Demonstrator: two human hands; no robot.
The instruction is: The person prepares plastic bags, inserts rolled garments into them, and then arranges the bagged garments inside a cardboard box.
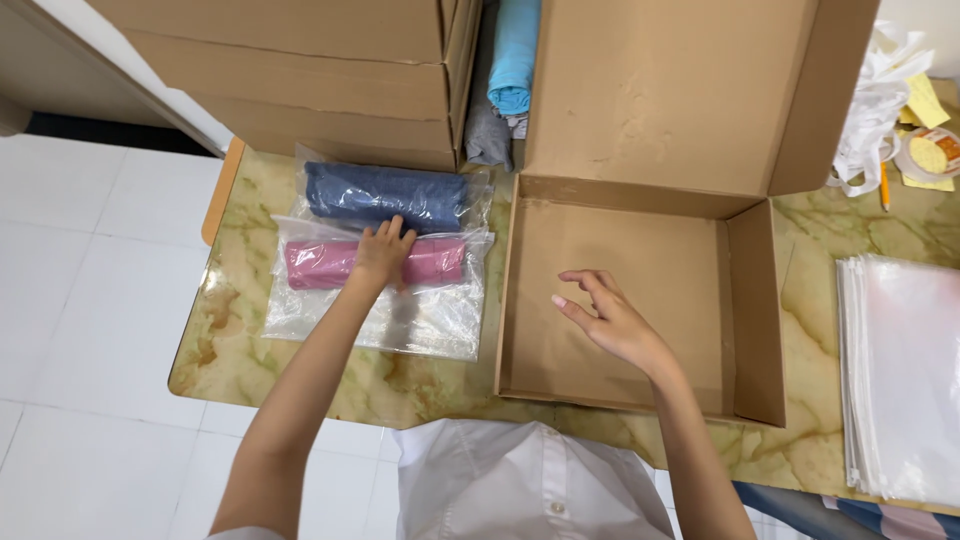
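Note:
My left hand [381,253] rests on a pink rolled cloth [318,264] sealed in a clear plastic bag [430,320], fingers curled over its middle. A dark blue rolled cloth [385,196] in another clear bag lies just behind it. My right hand [605,315] hovers with fingers spread inside an open cardboard box [750,300], holding nothing. The box's floor is bare and its lid stands upright at the back.
A stack of closed cardboard boxes [320,80] stands at the back left. Rolled light blue [515,50] and grey [487,135] cloths lie between the stack and the open box. A pile of clear bags [905,370] lies at the right on the marble-patterned table [420,385].

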